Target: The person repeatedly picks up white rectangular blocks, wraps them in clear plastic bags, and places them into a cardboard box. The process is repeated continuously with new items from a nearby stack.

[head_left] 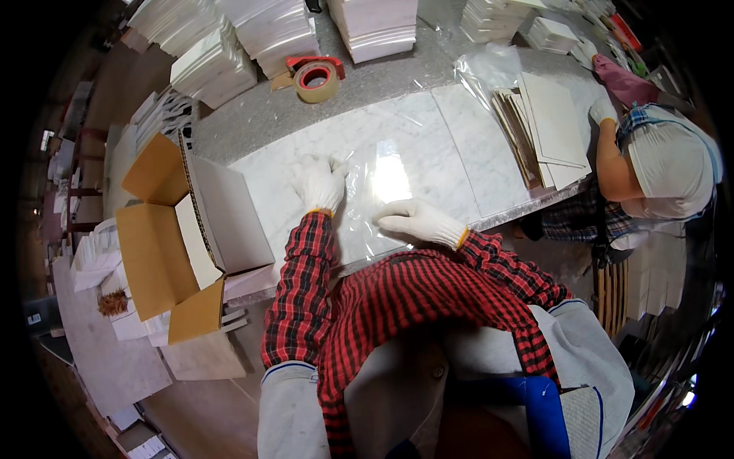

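Observation:
Clear, shiny plastic film [367, 206] lies over the pale marble-patterned surface [428, 145] in front of me, bright with reflected light. My left hand [317, 183], in a white knit glove, is at the film's left edge with its fingers curled in on it. At the near right side of the film rests my right hand [424, 222], gloved alike. Its fingers are stretched out toward the left and lie low over the plastic. Whether a loose tile lies under the film, I cannot tell.
An open cardboard box [164, 260] with a white slab inside stands at left. A red tape dispenser [317, 80] lies beyond my hands, before stacked white tiles [375, 30]. Cardboard and white sheets [554, 130] lean at right, near a co-worker [665, 161].

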Motion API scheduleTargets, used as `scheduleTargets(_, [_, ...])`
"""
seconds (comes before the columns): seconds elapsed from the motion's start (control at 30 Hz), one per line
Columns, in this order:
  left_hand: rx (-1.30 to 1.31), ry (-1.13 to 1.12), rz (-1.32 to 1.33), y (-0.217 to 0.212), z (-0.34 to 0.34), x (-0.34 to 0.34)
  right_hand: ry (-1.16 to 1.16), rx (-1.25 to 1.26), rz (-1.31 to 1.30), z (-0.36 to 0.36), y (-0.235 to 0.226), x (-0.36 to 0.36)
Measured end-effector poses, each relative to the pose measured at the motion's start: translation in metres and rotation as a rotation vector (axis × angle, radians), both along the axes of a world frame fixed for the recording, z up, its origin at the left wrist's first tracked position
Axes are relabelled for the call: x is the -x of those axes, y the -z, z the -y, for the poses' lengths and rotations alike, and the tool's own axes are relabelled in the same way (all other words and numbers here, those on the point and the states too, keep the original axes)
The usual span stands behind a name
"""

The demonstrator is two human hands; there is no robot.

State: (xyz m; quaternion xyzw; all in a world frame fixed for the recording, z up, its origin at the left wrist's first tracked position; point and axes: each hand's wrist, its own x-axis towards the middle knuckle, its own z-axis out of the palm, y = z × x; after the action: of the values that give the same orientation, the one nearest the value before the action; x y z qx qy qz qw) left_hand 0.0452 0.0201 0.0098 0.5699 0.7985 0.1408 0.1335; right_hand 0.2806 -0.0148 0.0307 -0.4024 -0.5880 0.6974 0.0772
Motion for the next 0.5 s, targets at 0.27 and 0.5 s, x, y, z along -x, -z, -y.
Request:
scheduleTargets(0.27, [-0.229,-0.093,0.3,0.011,0.018,0.01,-0.025,-0.296,0.079,0.013,-0.011,0.005])
scheduleTargets(0.5, [-0.429,-0.344,0.425,0.001,0.004,0.028,-0.053,-0.645,0.068,0.014,-0.003,0.021])
